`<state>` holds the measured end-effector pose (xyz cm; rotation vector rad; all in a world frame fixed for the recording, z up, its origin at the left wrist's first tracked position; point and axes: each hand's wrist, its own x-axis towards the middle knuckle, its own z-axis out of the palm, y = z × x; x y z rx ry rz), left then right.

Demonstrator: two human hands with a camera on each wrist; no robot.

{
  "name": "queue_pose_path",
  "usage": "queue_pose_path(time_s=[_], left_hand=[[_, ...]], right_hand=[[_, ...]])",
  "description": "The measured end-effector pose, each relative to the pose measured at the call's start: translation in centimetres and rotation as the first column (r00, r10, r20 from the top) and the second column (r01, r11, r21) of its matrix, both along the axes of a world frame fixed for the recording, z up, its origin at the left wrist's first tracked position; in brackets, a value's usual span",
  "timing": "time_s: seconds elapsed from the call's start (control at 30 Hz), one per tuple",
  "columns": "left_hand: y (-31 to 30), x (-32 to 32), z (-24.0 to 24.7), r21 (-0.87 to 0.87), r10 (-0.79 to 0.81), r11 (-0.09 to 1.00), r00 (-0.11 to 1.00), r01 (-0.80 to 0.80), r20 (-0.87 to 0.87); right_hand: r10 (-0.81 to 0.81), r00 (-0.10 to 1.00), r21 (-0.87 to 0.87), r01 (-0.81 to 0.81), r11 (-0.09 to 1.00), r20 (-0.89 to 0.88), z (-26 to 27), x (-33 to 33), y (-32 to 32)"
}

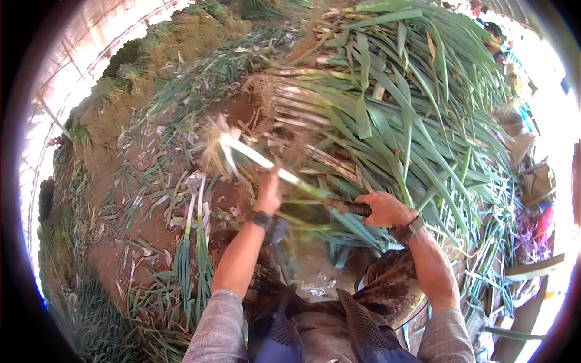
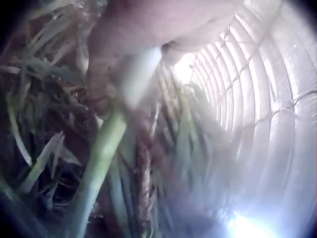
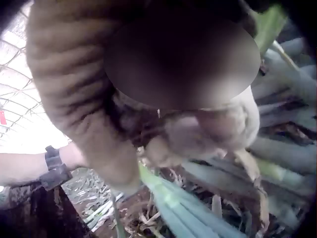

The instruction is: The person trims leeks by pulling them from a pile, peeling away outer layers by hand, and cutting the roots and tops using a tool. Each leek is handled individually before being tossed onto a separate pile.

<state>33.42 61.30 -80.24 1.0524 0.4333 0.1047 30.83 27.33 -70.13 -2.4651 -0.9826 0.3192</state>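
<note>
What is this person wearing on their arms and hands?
The left hand and right hand are bare, with no gloves. A dark band circles each wrist, left and right. The greyish sleeves, left and right, leave both forearms uncovered. I can't make out any lettering on them.
</note>
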Motion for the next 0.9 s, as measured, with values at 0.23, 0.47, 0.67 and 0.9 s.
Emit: queue_pose_path(time_s=[0.23, 0.47, 0.67, 0.9], left_hand=[[0.9, -0.4, -1.3, 0.241, -0.140, 0.957, 0.986, 0.160, -0.095], [-0.9, -1.9, 1.9, 0.044, -0.074, 0.997, 0.994, 0.070, 0.086], [-1.0, -1.5, 1.8, 0.137, -0.060, 0.990, 0.977, 0.032, 0.206], [1.0, -0.8, 4.1, 0.163, 0.249, 0.945, 0.946, -0.284, 0.209]], right_hand=[[-0.076, 0.991, 0.041, 0.081, 0.996, -0.111, 1.9, -1.2, 0.5], [-0.061, 0.996, 0.174, 0.072, 0.982, -0.070, 0.5, -1.0, -0.5], [-0.026, 0.992, 0.170, 0.047, 0.984, -0.120, 0.9, -0.8, -0.2], [0.022, 0.997, 0.096, -0.014, 0.995, -0.080, 1.6, -1.5, 1.1]])
